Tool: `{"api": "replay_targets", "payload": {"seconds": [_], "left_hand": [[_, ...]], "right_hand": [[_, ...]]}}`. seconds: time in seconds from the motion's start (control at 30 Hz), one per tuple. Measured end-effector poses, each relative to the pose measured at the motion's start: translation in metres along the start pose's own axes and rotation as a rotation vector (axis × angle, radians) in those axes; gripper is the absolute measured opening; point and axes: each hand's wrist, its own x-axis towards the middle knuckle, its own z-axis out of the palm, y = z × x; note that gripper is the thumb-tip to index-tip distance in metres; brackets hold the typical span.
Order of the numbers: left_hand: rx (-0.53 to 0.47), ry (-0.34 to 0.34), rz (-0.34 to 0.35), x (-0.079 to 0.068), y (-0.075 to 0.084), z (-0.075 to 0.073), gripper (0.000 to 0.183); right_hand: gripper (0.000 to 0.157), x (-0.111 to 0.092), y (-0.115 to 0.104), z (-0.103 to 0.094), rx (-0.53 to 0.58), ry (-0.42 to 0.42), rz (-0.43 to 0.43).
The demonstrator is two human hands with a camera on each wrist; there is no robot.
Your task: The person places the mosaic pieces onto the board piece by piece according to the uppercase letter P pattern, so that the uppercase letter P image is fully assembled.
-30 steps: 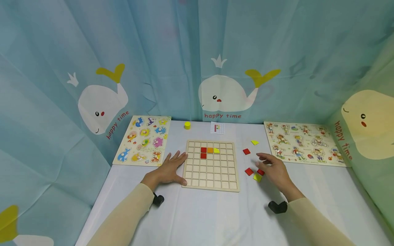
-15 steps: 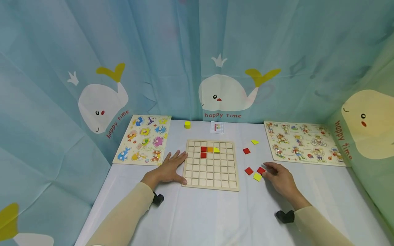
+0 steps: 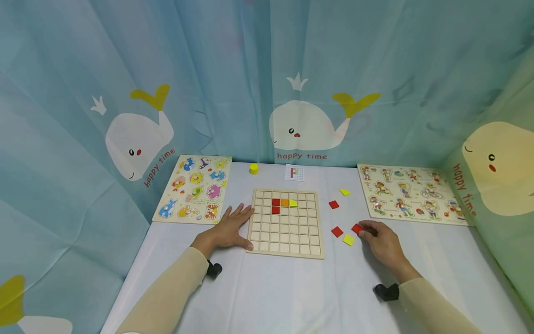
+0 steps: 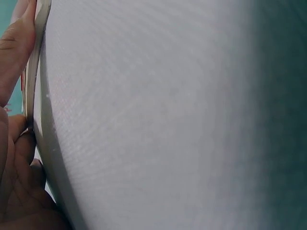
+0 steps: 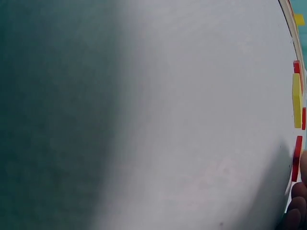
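A wooden grid board point(image 3: 285, 232) lies mid-table, with two red tiles, an orange tile point(image 3: 285, 202) and a yellow tile point(image 3: 294, 203) set in its cells. My left hand point(image 3: 227, 230) rests at the board's left edge, fingers spread, thumb on its lower corner. To the right of the board, my right hand point(image 3: 381, 241) pinches a red tile point(image 3: 356, 228) between thumb and fingers. The same red tile point(image 5: 297, 158) shows at the right border of the right wrist view. Close by lie a yellow tile point(image 3: 348, 240) and another red tile point(image 3: 337, 231).
Farther back are a red tile point(image 3: 333, 204) and a yellow piece point(image 3: 345, 192). A sea-animal puzzle point(image 3: 193, 188) lies at left, a puzzle of figures point(image 3: 413, 195) at right. A yellow cylinder point(image 3: 254, 169) and a printed grid card point(image 3: 294, 172) are near the curtain.
My right hand has drawn back to the right and taken hold of a red tile, sliding it away from the yellow one. The left hand has stayed in place.
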Motion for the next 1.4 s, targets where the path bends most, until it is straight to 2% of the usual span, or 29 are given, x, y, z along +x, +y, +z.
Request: {"api": "replay_targets", "payload": {"seconds": [0.1, 0.27, 0.4, 0.6, 0.9, 1.17, 1.4], "left_hand": [[0.005, 0.001, 0.002, 0.0002, 0.0001, -0.0003, 0.123], [0.001, 0.000, -0.007, -0.0004, 0.0013, -0.0007, 0.123], [0.001, -0.003, -0.013, -0.0015, 0.0027, -0.0010, 0.123], [-0.003, -0.003, -0.016, -0.0016, 0.0035, -0.0008, 0.123], [0.010, 0.000, -0.002, -0.0005, 0.0010, 0.0002, 0.122], [0.011, 0.004, -0.001, -0.0001, 0.0021, -0.0003, 0.121], [0.008, 0.005, -0.005, 0.0001, 0.0004, 0.0004, 0.122]], "right_hand": [[0.046, 0.0004, 0.0010, -0.0009, -0.017, -0.008, -0.011], [0.039, 0.0009, 0.0003, -0.0009, -0.058, -0.017, -0.044], [0.041, 0.0013, 0.0001, -0.0021, -0.073, -0.028, -0.065], [0.045, 0.0016, 0.0009, -0.0025, -0.069, -0.031, -0.037], [0.036, 0.0017, 0.0029, -0.0013, -0.078, 0.008, -0.047], [0.037, 0.0042, 0.0023, -0.0014, -0.061, 0.020, -0.039], [0.036, 0.0049, -0.0042, -0.0013, -0.016, 0.100, -0.005]]}}
